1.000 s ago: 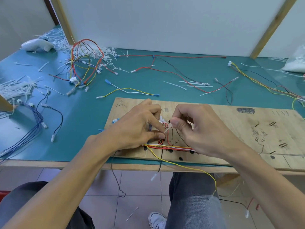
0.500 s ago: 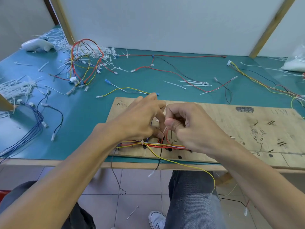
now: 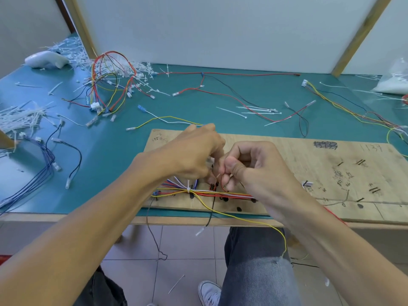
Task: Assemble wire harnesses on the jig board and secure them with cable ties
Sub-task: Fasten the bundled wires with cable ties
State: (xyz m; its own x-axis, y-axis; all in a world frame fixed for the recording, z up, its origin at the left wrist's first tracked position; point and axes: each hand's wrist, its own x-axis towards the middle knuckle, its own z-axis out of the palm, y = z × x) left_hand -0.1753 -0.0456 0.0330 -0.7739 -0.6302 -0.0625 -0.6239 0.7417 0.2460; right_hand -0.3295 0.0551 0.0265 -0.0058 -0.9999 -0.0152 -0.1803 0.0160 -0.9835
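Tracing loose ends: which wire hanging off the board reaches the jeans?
The yellow wire; it lands on the jeans, while both dark wires dangle free.

1. The jig board (image 3: 287,155) is bare pale plywood, matt, with visible grain and ink scrawls.
2. The table mat (image 3: 123,155) is teal and smooth, with a dull sheen.
3. The wires (image 3: 220,193) on the board have coloured plastic insulation, smooth and slightly glossy.
4. The cable ties (image 3: 19,118) heaped at the left are white plastic.
5. The trousers (image 3: 254,261), near, are matt blue denim.
6. The floor tiles (image 3: 136,272) are pale, smooth and faintly glossy.
7. The frame post (image 3: 357,36), far right, is bare wood.

Probably a wiring workshop: jig board (image 3: 287,155), loose wires (image 3: 110,85).
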